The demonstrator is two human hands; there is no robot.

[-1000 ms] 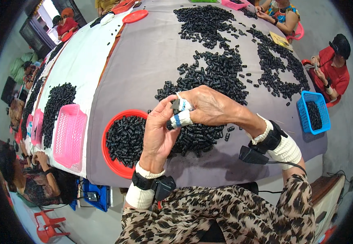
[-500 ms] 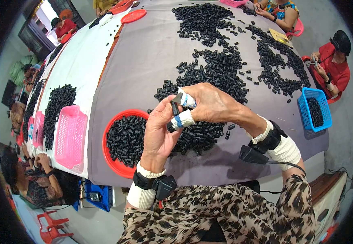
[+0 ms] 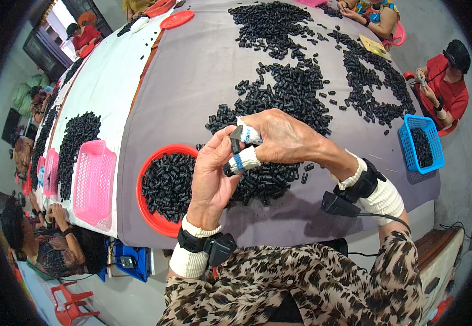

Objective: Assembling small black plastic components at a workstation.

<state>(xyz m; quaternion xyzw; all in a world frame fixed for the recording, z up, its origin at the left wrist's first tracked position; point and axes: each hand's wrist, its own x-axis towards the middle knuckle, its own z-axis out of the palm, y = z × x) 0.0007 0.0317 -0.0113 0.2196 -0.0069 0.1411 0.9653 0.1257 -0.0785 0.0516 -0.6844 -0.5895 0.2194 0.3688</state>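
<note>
My two hands meet over the near side of the table. Between the thumb and fingers of my left hand (image 3: 210, 176) is pinched a small black cylindrical plastic part (image 3: 235, 145). My right hand (image 3: 287, 137) is closed against it, gripping a small dark, flat, blade-like piece (image 3: 236, 132) that touches the part's upper end. White wraps with blue marks cover fingers of my right hand. Below and behind them spreads a large pile of similar black parts (image 3: 285, 92). Left of my left hand stands a round red basin (image 3: 141, 190) filled with more of them.
Past the pile on the right is a blue basket (image 3: 437, 144) holding black parts. A pink basket (image 3: 92, 182) stands on the white cloth to the left, a red lid (image 3: 177, 20) farther back. Several people work around the table, one in red (image 3: 445, 84) at the right.
The dark blade-like piece has shifted slightly against the black part, which my left fingers now cover a little more. Otherwise both hands keep nearly the same place.
</note>
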